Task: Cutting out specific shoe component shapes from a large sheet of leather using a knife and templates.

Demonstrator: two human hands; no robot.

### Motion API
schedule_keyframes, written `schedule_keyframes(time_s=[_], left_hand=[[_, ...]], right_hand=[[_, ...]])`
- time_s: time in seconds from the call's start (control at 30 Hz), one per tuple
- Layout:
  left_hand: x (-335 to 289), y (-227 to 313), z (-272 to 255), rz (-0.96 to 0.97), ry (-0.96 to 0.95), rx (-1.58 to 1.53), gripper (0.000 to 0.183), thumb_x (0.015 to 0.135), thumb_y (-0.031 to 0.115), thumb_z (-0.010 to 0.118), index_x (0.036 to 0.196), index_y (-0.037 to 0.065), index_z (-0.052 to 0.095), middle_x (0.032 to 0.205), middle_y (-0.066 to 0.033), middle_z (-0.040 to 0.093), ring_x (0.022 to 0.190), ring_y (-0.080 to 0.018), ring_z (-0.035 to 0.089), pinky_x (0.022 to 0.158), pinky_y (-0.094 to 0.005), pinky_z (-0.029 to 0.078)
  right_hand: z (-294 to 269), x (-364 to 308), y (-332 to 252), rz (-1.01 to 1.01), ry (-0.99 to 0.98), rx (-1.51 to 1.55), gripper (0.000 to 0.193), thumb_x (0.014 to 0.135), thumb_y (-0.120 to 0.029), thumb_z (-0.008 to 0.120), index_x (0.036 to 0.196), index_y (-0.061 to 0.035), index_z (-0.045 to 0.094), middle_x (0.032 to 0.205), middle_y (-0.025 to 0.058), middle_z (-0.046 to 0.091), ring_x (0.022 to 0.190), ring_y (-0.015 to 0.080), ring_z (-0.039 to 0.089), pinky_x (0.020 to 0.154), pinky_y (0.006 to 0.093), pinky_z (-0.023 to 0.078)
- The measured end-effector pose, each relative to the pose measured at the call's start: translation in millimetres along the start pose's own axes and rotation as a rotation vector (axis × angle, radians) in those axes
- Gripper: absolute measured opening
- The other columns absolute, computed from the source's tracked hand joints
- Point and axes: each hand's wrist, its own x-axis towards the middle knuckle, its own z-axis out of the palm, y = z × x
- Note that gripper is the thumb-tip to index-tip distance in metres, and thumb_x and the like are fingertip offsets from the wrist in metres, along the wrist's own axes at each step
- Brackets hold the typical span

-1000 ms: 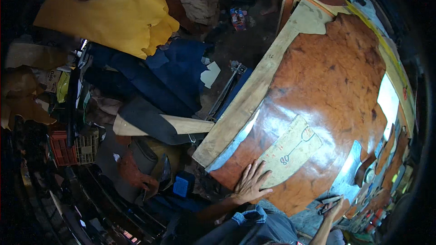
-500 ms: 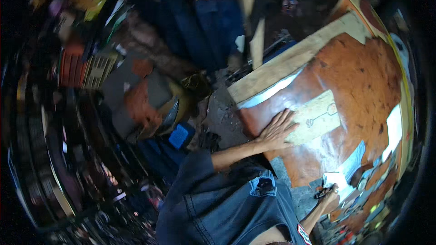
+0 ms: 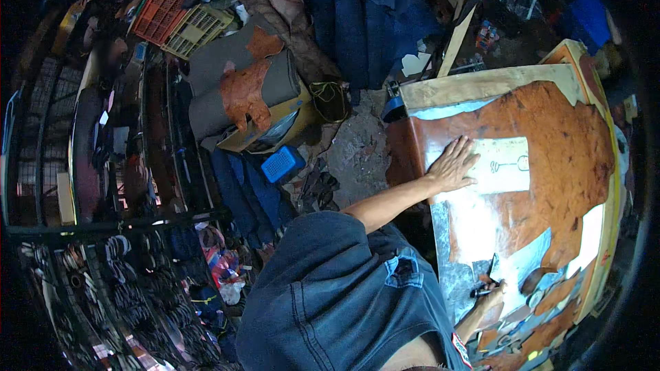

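Left hand (image 3: 454,163) stayed flat, fingers spread, pinning pale paper pattern (image 3: 500,165) on brown leather hide (image 3: 550,124); right hand (image 3: 489,293), below, gripped dark tool (image 3: 492,269); view swung, pattern unmoved.

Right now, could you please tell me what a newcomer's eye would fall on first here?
The big rust-brown leather hide spread over the worktable at right, with the left hand flat on a pale paper pattern. Lower right, the right hand holds a small dark tool. A bright blue plastic basket sits on the floor.

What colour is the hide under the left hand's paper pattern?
Mottled orange-brown hide, seen in the head view.
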Motion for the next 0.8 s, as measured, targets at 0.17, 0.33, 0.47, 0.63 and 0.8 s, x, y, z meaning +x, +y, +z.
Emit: schedule_keyframes(time_s=[0.17, 0.33, 0.47, 0.63, 0.8], left_hand=[[-20.9, 22.6, 11.1, -0.089, 0.086, 0.062, 0.076, 0.092, 0.059, 0.042, 0.146, 0.006, 0.034, 0.155, -0.0269, 0.011, 0.145, -0.0418, 0.005, 0.119, -0.0500, 0.004], [-41.8, 37.7, 21.0, -0.127, 0.156, 0.124, 0.079, 0.090, 0.060, 0.046, 0.145, 0.006, 0.035, 0.154, -0.0286, 0.012, 0.145, -0.0432, 0.005, 0.119, -0.0510, 0.004], [-47.9, 41.7, 33.5, -0.168, 0.201, 0.185, 0.083, 0.087, 0.063, 0.048, 0.146, 0.006, 0.035, 0.155, -0.0288, 0.010, 0.144, -0.0453, 0.003, 0.118, -0.0527, 0.003], [-53.5, 51.6, 35.7, -0.244, 0.125, 0.206, 0.091, 0.083, 0.070, 0.049, 0.148, 0.009, 0.033, 0.156, -0.0274, 0.006, 0.145, -0.0440, -0.001, 0.118, -0.0536, -0.002], [-62.9, 61.7, 42.1, -0.247, 0.183, 0.179, 0.093, 0.080, 0.070, 0.054, 0.146, 0.008, 0.035, 0.156, -0.0271, 0.009, 0.144, -0.0450, 0.001, 0.118, -0.0548, -0.001]], right_hand=[[-27.8, 27.8, 28.2, -0.076, -0.088, 0.098, 0.018, 0.096, -0.020, 0.047, 0.093, -0.0022, 0.051, 0.064, 0.0100, 0.059, 0.044, 0.0097, 0.044, 0.039, 0.0208, 0.039], [-17.0, 29.9, 22.8, -0.120, -0.127, 0.102, 0.011, 0.094, -0.013, 0.049, 0.090, -0.0029, 0.049, 0.063, 0.0082, 0.055, 0.044, 0.0112, 0.045, 0.037, 0.0229, 0.040], [-17.3, 30.8, 17.4, -0.114, -0.168, 0.041, 0.012, 0.095, -0.013, 0.047, 0.089, -0.0031, 0.049, 0.066, 0.0117, 0.060, 0.043, 0.0110, 0.045, 0.038, 0.0222, 0.039], [-11.4, 21.5, 17.1, -0.194, -0.247, 0.078, 0.021, 0.100, -0.021, 0.044, 0.093, -0.0020, 0.048, 0.072, 0.0218, 0.067, 0.044, 0.0088, 0.047, 0.041, 0.0189, 0.038], [-14.9, 29.6, 19.3, -0.134, -0.148, 0.037, 0.021, 0.099, -0.020, 0.042, 0.090, -0.0018, 0.048, 0.068, 0.0185, 0.065, 0.042, 0.0113, 0.047, 0.038, 0.0204, 0.037]])
